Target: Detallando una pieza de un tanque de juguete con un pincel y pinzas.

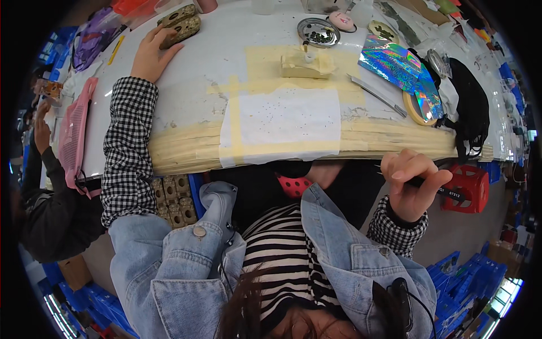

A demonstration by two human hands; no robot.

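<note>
My left hand (pixel 152 55) reaches to the far left of the table. Its fingers close on the near end of a brown speckled block (pixel 186 26) with round hollows. My right hand (pixel 413 179) is raised off the table's front edge at the right, fingers curled round slim black tweezers (pixel 450 192). Their thin tips point left, and the fingers hide much of their length. Between the hands, a white sheet (pixel 282 121) with tiny dark specks is taped to the table. Behind it sits a small tape-covered block (pixel 306 63) with a little pale piece on top.
A round metal dish (pixel 318 32) holds small dark pieces. A craft knife (pixel 376 96), a tape roll (pixel 418 107), shiny holographic sheets (pixel 395 65) and a black cloth (pixel 470 101) lie right. A pink mesh basket (pixel 75 133) is left; a co-worker's arm (pixel 48 169) shows beyond.
</note>
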